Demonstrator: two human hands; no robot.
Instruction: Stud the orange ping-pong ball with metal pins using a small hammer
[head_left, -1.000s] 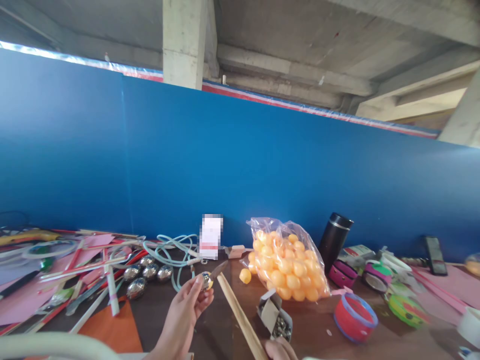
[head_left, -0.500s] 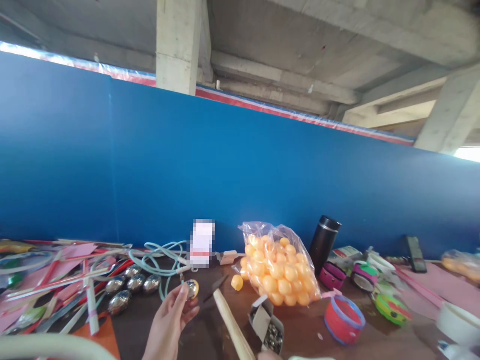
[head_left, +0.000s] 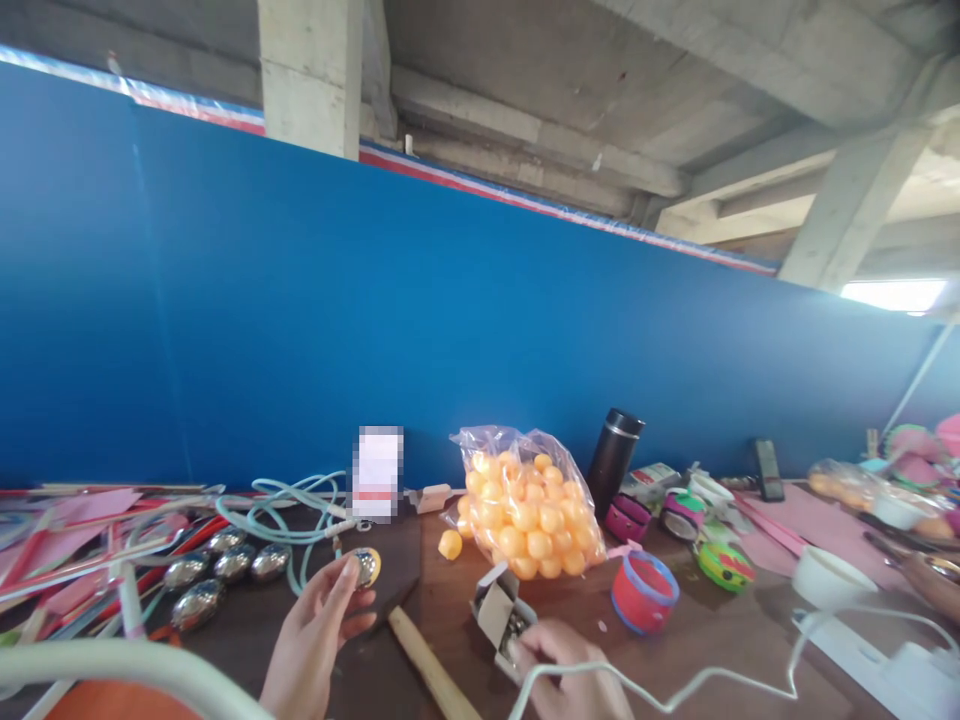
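My left hand (head_left: 319,625) pinches a small yellow ball (head_left: 367,567), its near side covered with shiny silver pieces. At a small open cardboard box (head_left: 491,620) of silver tack-like pieces (head_left: 516,625), my right hand (head_left: 562,665) has its fingertips closed together at the opening. Whatever they grip is hidden. A wooden stick (head_left: 427,660) lies between the hands. Several shiny silver balls (head_left: 196,605) rest left of my left hand. Behind the box stands a clear bag (head_left: 536,515) full of orange-yellow balls, with one loose ball (head_left: 450,545) beside it.
Strips and papers (head_left: 67,570) pile up at left near a pale blue cord (head_left: 270,510). Rightward are a black bottle (head_left: 615,460), a red-blue ring (head_left: 645,592) and white tape (head_left: 831,577). A white cable (head_left: 675,700) crosses the front. Another person's hand (head_left: 934,585) shows at far right.
My right hand has come up from the bottom edge to the box's opening. The view has turned right, bringing another person's hand in. My left hand still holds the ball.
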